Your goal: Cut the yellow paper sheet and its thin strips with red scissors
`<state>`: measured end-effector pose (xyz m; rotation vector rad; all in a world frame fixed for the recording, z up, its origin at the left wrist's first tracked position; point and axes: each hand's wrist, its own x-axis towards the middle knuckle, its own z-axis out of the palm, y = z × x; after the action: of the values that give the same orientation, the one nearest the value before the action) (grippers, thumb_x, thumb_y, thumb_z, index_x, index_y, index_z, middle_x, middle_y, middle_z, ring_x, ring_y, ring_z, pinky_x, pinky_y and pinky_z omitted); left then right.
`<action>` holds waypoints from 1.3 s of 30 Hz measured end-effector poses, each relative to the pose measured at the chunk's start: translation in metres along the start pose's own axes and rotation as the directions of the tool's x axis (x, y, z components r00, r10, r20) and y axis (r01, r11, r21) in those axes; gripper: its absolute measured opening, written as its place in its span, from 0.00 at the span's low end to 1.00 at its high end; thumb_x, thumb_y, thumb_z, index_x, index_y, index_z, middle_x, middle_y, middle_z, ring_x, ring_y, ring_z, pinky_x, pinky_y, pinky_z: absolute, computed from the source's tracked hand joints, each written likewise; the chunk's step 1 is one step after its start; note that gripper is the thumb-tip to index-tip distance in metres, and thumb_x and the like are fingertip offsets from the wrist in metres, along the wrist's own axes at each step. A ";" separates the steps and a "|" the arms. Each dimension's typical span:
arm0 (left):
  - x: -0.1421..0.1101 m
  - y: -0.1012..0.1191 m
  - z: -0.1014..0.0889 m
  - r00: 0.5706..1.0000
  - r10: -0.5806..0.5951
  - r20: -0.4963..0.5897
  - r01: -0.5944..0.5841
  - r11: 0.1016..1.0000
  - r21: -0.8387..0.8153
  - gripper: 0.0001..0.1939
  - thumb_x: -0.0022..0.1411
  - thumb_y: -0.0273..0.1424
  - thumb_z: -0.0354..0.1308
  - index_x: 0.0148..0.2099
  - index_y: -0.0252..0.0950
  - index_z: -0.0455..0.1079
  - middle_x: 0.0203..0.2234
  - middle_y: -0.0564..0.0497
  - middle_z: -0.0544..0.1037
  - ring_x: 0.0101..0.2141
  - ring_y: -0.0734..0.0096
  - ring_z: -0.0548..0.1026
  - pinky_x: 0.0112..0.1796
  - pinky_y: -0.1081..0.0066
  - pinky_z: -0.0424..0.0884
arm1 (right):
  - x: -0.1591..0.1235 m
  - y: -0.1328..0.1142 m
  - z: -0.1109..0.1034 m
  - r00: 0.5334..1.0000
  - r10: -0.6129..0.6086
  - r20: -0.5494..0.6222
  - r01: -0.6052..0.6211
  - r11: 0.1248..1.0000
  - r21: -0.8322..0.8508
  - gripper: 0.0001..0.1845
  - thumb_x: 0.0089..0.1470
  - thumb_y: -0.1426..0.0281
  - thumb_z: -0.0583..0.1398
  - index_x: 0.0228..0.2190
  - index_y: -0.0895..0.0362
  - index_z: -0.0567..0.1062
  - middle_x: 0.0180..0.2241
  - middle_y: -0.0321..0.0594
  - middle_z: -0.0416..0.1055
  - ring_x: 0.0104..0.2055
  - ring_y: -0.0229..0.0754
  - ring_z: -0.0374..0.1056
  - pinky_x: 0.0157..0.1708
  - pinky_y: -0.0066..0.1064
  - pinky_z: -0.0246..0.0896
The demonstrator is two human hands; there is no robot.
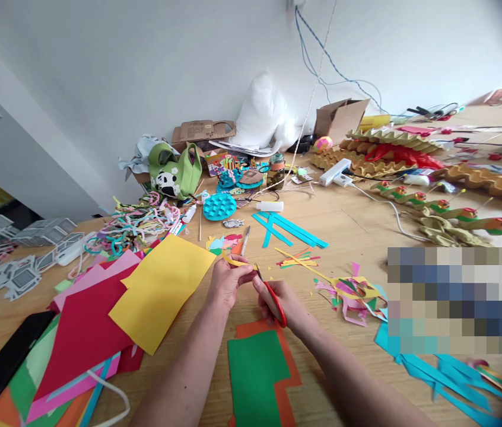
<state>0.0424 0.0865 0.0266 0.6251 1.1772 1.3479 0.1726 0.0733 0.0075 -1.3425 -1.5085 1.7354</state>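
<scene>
My left hand [228, 279] is closed on a thin yellow paper strip [232, 261], pinched between thumb and fingers. In my right hand [273, 296] are red-handled scissors [278, 305], their dark blades at the right end of the strip. Just below my hands lie a green paper sheet [257, 373] and an orange sheet [287, 379] under it. A large yellow sheet [166, 290] rests to the left, over a red sheet [88, 332]. Tiny yellow scraps and a pile of thin coloured strips [298, 259] are on the table just beyond my right hand.
Blue strips [293, 230] and a white glue bottle [270, 206] lie ahead. Curled paper scraps [353, 293] are at the right, and a black phone-like slab [8, 359] at the left. Farther back stand a green panda bag [175, 172], a jar [276, 172] and egg trays [344, 160].
</scene>
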 end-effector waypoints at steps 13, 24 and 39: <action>-0.002 0.000 0.001 1.000 0.006 0.001 -0.006 1.000 -0.001 0.13 0.36 0.23 0.65 0.26 0.33 0.65 0.17 0.52 0.74 0.20 0.70 0.74 0.27 0.70 0.71 | 0.000 0.001 -0.001 1.000 -0.021 -0.007 0.020 0.999 -0.036 0.29 0.49 0.46 0.54 0.14 0.57 0.62 0.08 0.31 0.59 0.10 0.33 0.57 0.09 0.22 0.47; -0.001 0.000 0.001 1.000 0.002 -0.005 -0.002 1.000 -0.009 0.12 0.36 0.22 0.65 0.26 0.33 0.65 0.17 0.51 0.75 0.20 0.69 0.75 0.29 0.68 0.72 | 0.002 0.003 -0.001 0.999 -0.031 -0.022 0.030 0.998 -0.064 0.29 0.48 0.46 0.55 0.14 0.56 0.60 0.07 0.30 0.58 0.09 0.32 0.56 0.09 0.23 0.44; 0.000 0.001 0.000 1.000 -0.011 -0.013 0.011 0.998 -0.054 0.10 0.40 0.26 0.65 0.27 0.32 0.66 0.18 0.50 0.75 0.22 0.68 0.76 0.30 0.68 0.73 | 0.004 0.007 -0.002 0.999 -0.028 -0.042 0.025 0.997 -0.073 0.28 0.49 0.46 0.54 0.15 0.56 0.61 0.07 0.32 0.59 0.08 0.33 0.57 0.09 0.23 0.44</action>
<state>0.0421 0.0866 0.0271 0.5710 1.1494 1.3720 0.1747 0.0757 -0.0002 -1.3806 -1.5717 1.6390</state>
